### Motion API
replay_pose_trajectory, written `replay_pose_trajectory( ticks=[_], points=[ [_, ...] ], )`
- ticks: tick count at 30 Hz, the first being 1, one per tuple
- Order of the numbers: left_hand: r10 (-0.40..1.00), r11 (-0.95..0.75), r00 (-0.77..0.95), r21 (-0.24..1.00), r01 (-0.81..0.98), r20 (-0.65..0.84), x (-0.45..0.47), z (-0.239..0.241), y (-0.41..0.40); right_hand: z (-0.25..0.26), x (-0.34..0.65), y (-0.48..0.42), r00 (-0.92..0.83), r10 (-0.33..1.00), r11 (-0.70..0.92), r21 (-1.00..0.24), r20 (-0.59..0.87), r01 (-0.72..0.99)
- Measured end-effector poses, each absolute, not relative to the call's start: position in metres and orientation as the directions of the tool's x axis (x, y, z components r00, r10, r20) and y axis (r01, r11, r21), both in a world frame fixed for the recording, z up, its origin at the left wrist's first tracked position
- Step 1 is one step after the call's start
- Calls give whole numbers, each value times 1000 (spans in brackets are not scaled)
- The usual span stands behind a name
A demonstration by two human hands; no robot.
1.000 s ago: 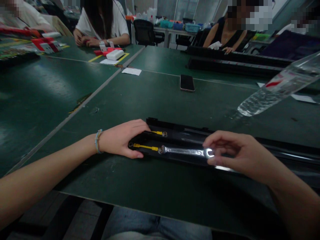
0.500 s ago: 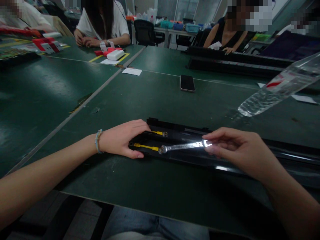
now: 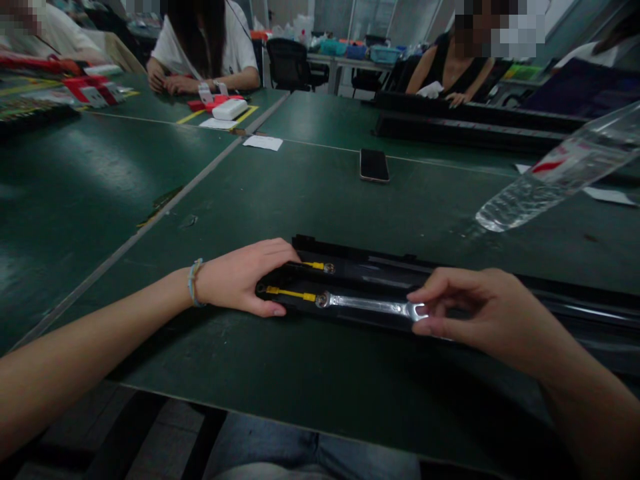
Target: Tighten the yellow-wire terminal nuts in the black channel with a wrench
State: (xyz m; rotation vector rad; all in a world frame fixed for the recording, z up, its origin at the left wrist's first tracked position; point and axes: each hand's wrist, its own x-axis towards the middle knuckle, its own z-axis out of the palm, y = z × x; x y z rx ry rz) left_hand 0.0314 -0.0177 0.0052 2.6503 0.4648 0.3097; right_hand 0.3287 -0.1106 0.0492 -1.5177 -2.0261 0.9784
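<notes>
In the head view, your right hand (image 3: 480, 300) pinches the forked end of the wrench (image 3: 367, 305) between thumb and fingertips. Your left hand (image 3: 247, 277) clasps the end of the black casing (image 3: 380, 263), thumb along the near side, fingers over the far side. The wrench looks like polished metal: expect it to be stiff, modestly weighty, hardly fragile, and slick if your fingers are damp. The forked end you hold seems the best place, since it gives the longest lever. The wrench lies along the casing between your hands, reaching leftward from your right fingertips; its ring end sits just beside the near yellow connector (image 3: 290, 293), short of your left thumb.
</notes>
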Motion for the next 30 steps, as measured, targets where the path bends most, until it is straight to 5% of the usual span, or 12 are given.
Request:
replay_pose_trajectory(
  ticks=[10,30],
  points=[
    [369,-852,918,448,272,144,31,6,-18,49,328,-111,-359,930,189,-731,-82,655],
    [373,-854,919,436,285,129,31,6,-18,43,325,-103,-126,983,181,-626,132,759]
  ],
)
